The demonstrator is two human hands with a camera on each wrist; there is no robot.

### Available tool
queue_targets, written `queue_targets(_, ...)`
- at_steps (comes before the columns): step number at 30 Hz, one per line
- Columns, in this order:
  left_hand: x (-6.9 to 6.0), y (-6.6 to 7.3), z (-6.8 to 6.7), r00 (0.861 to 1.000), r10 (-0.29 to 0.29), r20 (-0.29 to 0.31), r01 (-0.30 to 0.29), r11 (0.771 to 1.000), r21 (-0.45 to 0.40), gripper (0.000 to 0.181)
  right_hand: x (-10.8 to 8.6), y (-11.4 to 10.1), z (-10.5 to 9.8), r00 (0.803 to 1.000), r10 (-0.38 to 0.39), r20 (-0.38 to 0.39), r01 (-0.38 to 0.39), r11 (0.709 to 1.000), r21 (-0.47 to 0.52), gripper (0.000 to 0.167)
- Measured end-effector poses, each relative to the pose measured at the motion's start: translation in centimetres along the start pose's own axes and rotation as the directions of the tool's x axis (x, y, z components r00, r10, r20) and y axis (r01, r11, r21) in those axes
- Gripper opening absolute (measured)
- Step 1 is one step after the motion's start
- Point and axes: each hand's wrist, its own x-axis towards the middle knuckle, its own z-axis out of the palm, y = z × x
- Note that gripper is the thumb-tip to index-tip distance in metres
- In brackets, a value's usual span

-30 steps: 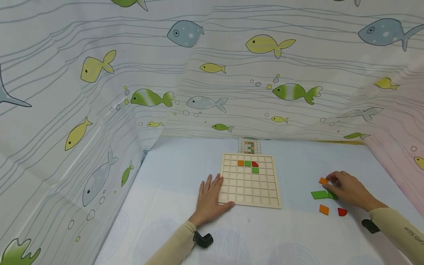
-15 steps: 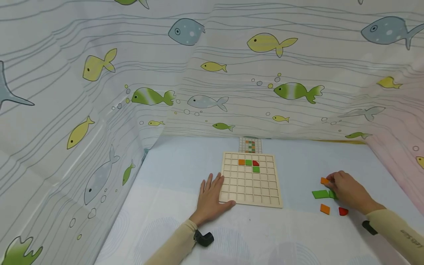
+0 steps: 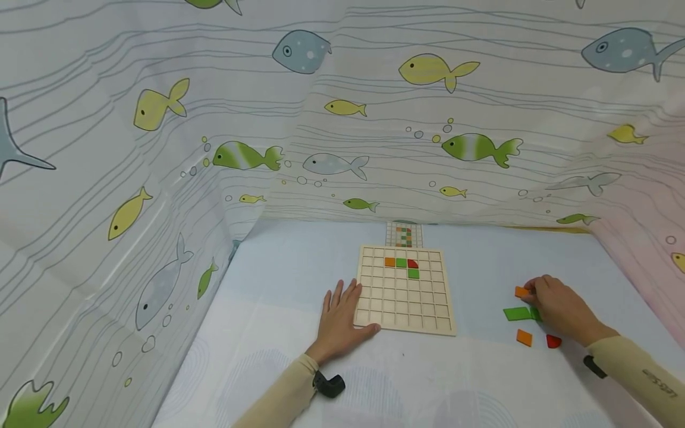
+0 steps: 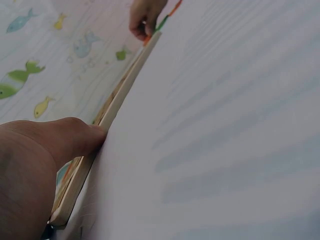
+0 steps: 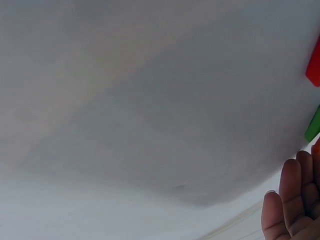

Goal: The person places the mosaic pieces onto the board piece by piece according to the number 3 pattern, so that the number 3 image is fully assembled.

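A wooden grid board (image 3: pixel 382 303) lies flat on the table, with orange (image 3: pixel 390 262), green and red (image 3: pixel 412 263) tiles set in its upper cells. My left hand (image 3: pixel 338 326) rests at the board's left side, fingers spread and straight. In the left wrist view its thumb (image 4: pixel 82 136) touches the board's edge. At the right, my right hand (image 3: pixel 562 308) pinches an orange tile (image 3: pixel 521 292) near the table surface. Its fingertips partly hide the tile. Just below that hand lie green tiles (image 3: pixel 516 313), another orange tile (image 3: pixel 524 337) and a red rounded tile (image 3: pixel 553 341).
Behind the board lies a small pattern card (image 3: pixel 396 235) showing a grid of coloured cells. A fish-printed sheet (image 3: pixel 385 131) walls in the back and sides of the table. Table surface lies between the board and the loose tiles.
My right hand has stayed at the orange tile, its fingers drawing in closer and shifting slightly. The left hand and the board have kept their places.
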Motion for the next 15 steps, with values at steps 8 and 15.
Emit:
queue_targets(8,0.0,0.0,0.0,1.000,0.003,0.000,-0.003,1.000,-0.005,0.099,1.1,-0.9,-0.3,0.999,-0.035,0.002,0.035,0.999,-0.010,0.028)
queue_targets(15,0.0,-0.1,0.1,1.000,0.004,-0.001,-0.004,1.000,-0.006,0.100,2.4,-2.0,-0.6,0.998,-0.059,0.008,0.059,0.998,0.009,0.028)
